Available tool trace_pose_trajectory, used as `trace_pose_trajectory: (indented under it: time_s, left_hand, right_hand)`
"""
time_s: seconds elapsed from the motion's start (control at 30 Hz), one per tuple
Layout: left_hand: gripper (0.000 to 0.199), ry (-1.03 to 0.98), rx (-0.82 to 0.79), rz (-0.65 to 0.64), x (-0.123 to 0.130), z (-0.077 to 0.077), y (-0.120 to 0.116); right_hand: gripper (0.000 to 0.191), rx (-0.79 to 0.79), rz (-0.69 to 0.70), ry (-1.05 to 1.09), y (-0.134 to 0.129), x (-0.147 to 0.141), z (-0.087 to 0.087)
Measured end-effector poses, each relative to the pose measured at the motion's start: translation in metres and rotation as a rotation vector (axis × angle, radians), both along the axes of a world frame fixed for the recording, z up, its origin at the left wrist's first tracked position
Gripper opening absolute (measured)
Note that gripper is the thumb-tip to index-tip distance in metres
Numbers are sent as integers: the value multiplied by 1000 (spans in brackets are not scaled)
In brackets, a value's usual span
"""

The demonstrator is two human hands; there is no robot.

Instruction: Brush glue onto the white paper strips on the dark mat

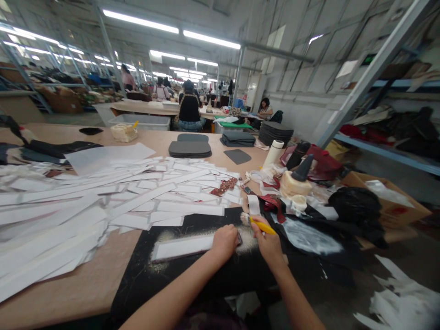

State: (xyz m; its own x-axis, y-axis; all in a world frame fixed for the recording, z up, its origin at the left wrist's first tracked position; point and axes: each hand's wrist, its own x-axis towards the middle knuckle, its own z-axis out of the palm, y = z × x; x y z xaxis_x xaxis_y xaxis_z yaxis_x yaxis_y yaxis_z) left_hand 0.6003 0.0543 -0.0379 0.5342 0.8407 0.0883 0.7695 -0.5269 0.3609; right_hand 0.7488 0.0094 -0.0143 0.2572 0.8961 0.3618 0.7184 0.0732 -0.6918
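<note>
My left hand [225,240] presses down on the right end of a long white strip [182,247] that lies on a black mat [165,279] smeared with pale glue. My right hand [270,245] grips a yellow-handled brush [263,226], its bristles pointing left above the strip's end. A small dark piece shows just under my left fingers. The two hands are close together, almost touching.
A wide heap of white strips [103,201] covers the wooden table to the left. A glue pot with a black cone [297,181], a white cup [274,152] and scraps stand to the right. Grey stacked pieces [189,147] lie further back. Other people work at distant tables.
</note>
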Motion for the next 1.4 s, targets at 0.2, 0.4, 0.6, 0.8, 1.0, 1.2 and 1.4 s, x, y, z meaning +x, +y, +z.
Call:
trace_pose_trajectory:
  time_s: [0.2,0.4,0.6,0.8,1.0,1.2,1.4]
  left_hand:
    - [17,-150,-93,93,-11,-3,0]
    - [14,-355,-173,144,-17,-9,-1]
    - [14,-610,-243,254,-39,-15,10]
    - [14,-811,-404,287,-49,-17,15]
    - [14,-873,-486,295,-44,-17,11]
    - [22,-766,-366,223,-49,-12,-3]
    - [27,-155,71,201,-43,-3,-25]
  right_hand:
    - [33,-35,80,102,5,-20,-24]
    - [31,-23,78,-107,9,-27,-41]
    - [26,-27,56,-298,11,-21,-51]
    - [26,107,134,-369,11,-39,-39]
    - [30,81,129,-159,10,-60,-37]
    - [30,-97,111,90,12,-61,-41]
    - [31,-58,73,235,13,-60,-42]
